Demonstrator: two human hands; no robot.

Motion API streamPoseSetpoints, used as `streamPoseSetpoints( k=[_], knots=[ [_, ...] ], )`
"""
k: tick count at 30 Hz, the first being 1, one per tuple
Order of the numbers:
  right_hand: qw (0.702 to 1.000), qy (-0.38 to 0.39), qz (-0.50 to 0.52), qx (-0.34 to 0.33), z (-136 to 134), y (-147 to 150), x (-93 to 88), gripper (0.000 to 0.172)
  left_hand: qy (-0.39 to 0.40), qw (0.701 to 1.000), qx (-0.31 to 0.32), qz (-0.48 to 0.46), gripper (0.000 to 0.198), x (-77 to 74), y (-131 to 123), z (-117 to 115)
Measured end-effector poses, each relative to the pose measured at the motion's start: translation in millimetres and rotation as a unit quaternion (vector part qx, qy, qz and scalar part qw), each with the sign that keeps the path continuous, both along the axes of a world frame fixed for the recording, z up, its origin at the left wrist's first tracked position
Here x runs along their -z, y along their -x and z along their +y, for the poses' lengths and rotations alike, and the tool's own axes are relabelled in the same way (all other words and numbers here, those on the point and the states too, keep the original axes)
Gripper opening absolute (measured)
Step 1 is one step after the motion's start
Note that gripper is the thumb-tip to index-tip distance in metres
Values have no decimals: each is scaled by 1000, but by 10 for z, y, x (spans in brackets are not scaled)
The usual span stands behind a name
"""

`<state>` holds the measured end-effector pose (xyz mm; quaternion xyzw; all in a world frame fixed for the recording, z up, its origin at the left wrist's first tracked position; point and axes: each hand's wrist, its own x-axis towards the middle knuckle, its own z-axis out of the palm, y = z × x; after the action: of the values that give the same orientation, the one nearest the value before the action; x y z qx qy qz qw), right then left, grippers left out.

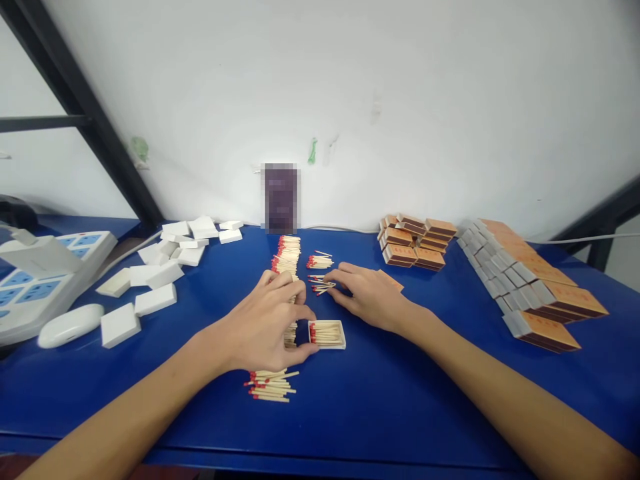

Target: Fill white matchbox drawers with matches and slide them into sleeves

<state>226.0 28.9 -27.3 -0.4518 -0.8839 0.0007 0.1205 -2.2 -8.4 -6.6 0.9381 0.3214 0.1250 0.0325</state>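
Observation:
A small white matchbox tray [344, 337] filled with red-tipped matches lies on the blue table. My left hand [270, 323] grips its left end between thumb and index finger. Under that hand runs a long row of matches [287, 253], partly hidden by my fingers. My right hand [367, 293] pinches at the right ends of a small bunch of matches [320, 285]. Another little bunch [319, 261] lies just beyond it. Nearest me is a loose pile of matches [273, 385]. An orange matchbox sleeve [393, 280] is partly covered by my right hand.
Empty white trays [165, 267] are scattered at the left, near a white mouse-shaped object [71, 326] and a power strip [55, 277]. Orange matchboxes [417, 241] are stacked at the back right, with a longer stack [533, 273] farther right. A white wall stands behind.

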Motion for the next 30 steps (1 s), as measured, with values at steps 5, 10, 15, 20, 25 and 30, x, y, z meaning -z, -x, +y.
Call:
streamPoseSetpoints(
  k=[5, 10, 15, 20, 25, 30],
  knots=[
    [1000, -3, 10, -9, 0, -4, -7, 13, -5, 1000, 5, -4, 32, -3, -1, -5],
    [1000, -3, 8, -18, -14, -3, -29, 12, -3, 1000, 5, -1, 32, -13, -13, 3],
    [1000, -5, 4, -20, -31, 20, -33, 11, 0, 1000, 3, 2, 32, -19, -17, 9],
    [1000, -7, 14, 3, -34, 27, -18, 14, 4, 1000, 3, 2, 31, -28, -11, 1],
    [1000, -10, 13, 1, -16, 19, 8, 24, -1, 1000, 6, 1, 32, -11, -5, 2],
    [1000, 2, 9, 1, -16, 16, -18, 21, -1, 1000, 8, -3, 33, -10, -10, 12]
  ],
)
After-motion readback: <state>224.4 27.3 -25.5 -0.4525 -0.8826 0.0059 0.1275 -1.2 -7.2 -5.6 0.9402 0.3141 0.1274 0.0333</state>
